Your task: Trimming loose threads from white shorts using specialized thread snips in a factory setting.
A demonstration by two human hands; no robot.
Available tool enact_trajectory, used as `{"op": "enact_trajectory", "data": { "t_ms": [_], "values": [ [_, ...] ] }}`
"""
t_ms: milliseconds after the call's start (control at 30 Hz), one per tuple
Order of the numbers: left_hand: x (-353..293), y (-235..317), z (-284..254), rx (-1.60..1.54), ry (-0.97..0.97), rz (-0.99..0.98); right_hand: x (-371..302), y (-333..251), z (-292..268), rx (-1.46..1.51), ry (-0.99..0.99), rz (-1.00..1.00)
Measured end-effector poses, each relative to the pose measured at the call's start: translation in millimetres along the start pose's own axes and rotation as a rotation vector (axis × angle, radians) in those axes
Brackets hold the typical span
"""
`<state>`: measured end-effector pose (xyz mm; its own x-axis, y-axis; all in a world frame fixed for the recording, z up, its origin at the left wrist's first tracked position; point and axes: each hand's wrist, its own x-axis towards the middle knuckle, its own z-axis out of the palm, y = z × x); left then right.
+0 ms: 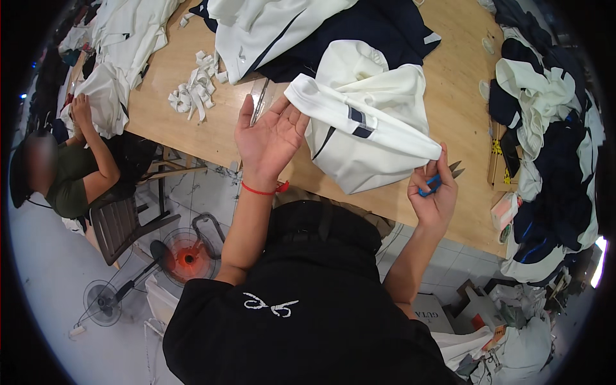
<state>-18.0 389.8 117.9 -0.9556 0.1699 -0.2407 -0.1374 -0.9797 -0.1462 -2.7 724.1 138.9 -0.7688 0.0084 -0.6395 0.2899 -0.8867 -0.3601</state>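
Observation:
A white garment [369,151] with dark navy trim lies in front of me on the wooden table. One long folded part of it, with two small navy patches, stretches between my hands. My left hand [273,138] is open, palm up with the thumb held away; its fingertips are hidden behind the left end of the cloth. Between thumb and fingers, my right hand [435,189] pinches the right end of that fold. The same hand also keeps hold of small scissors [434,183] with blue handles, their blades pointing outward to the upper right.
More white and navy garments [276,32] lie at the table's far side. White fabric scraps [196,90] sit left on the table [160,122]. A co-worker [77,167] sits at left handling white cloth. A fan [186,256] stands on the floor; garments [545,160] pile up at right.

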Motion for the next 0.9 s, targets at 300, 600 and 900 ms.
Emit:
{"op": "enact_trajectory", "data": {
  "t_ms": [300,600,900],
  "values": [
    [4.7,8.4,-10.2,0.053,-0.063,-0.033,5.4,-2.4,-16.3,0.007,-0.151,-0.004],
    [8.5,2.3,-10.6,0.095,-0.057,-0.028,-2.0,1.4,-11.2,-0.075,-0.129,-0.111],
    [7.8,5.3,-17.4,0.157,0.013,-0.011,-5.2,1.6,-10.9,-0.160,-0.198,-0.107]
  ]
}}
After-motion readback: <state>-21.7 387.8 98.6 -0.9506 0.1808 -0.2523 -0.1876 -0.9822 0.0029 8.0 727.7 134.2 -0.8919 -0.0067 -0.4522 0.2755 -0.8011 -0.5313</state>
